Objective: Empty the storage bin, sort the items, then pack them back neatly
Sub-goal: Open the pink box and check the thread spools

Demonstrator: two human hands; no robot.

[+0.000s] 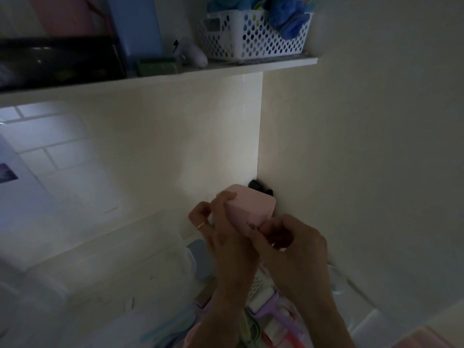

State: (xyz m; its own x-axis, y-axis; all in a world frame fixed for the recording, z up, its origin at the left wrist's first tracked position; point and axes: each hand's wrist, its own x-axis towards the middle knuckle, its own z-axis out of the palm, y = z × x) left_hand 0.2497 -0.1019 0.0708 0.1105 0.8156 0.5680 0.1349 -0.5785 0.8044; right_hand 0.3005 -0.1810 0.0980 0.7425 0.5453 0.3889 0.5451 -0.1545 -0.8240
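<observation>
Cream walls meet in a dim corner under a white shelf [160, 79] that carries a perforated white basket [253, 33]. Both hands hold a pink box [247, 207] up near that corner: the left hand [221, 222] curls its fingers over the box's left edge, and the right hand [288, 237] grips its lower right corner. Blurred pastel items [271, 320] lie below the wrists.

two hands [253, 237], one pink box [247, 209], one gold ring [200, 225], one white perforated basket [253, 33], one wall shelf [160, 76], one black object in the corner [258, 185].
</observation>
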